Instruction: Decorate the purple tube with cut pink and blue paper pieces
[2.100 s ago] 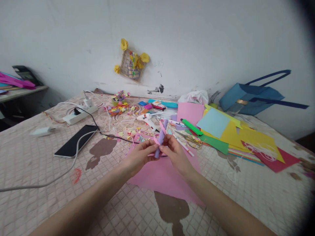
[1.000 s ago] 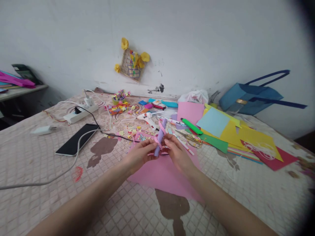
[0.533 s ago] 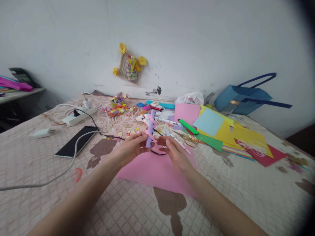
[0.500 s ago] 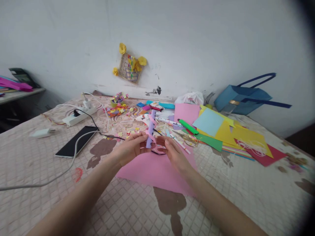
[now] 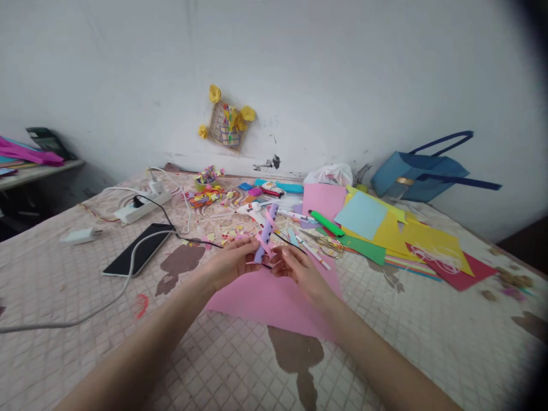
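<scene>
My left hand is closed round the lower part of a purple rolled tube with dark marks along its edge. A thin pink strip winds about the tube. Close on its right, my right hand has its fingers pinched together at the strip's loose end, which they partly hide. Both hands are above a pink sheet on the table. A white glue gun lies just behind the tube.
Scissors, a green cutter and coloured sheets lie to the right. On the left are a black tablet-like device, a power strip and loose cables. A blue bag stands against the wall.
The right hand's fingers have drawn together and come closer to the tube. The tube tilts a bit more to the right, and the view has shifted slightly.
</scene>
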Demonstrator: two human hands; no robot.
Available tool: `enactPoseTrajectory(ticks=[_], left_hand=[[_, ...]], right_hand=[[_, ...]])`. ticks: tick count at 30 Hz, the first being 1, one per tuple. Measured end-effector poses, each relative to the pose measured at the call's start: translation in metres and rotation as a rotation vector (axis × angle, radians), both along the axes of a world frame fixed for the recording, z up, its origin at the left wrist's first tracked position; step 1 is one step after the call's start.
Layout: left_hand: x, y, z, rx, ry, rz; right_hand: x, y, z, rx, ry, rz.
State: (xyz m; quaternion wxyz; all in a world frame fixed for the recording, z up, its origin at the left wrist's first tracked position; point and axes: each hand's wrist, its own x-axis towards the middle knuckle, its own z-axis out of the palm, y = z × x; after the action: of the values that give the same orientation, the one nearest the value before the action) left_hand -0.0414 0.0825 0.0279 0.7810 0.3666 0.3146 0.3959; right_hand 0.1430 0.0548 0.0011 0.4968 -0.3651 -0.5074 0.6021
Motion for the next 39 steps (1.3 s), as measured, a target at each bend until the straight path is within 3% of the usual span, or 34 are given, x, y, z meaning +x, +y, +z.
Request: enactPoseTrajectory(ticks=[6,13,24,30,35,39], left_hand=[[0.001,0.001,-0.004,0.017,0.013,-0.015],[0.006,-0.001,-0.009,0.014,-0.037,-0.087],[0.014,-0.006,-0.016,-0.047,-0.020,0.008],[0.012,-0.004,-0.015,0.052,-0.079,-0.067],[0.008,0.001,-0.014,0.096,-0.097,-0.030],[0.008,0.003,-0.015,0.118,-0.041,0.010]], right_hand=[[0.013,0.009,-0.002,0.025,-0.113,-0.196],[0.002,0.003,-0.002,0.054,-0.156,-0.105],[0.002,0.004,-0.002,0.066,-0.053,-0.029],[0.002,0.005,-0.005,0.046,-0.054,0.025],[0.004,0.004,-0.003,0.025,-0.063,0.059],[0.004,0.002,0.002,0.057,-0.046,0.000]])
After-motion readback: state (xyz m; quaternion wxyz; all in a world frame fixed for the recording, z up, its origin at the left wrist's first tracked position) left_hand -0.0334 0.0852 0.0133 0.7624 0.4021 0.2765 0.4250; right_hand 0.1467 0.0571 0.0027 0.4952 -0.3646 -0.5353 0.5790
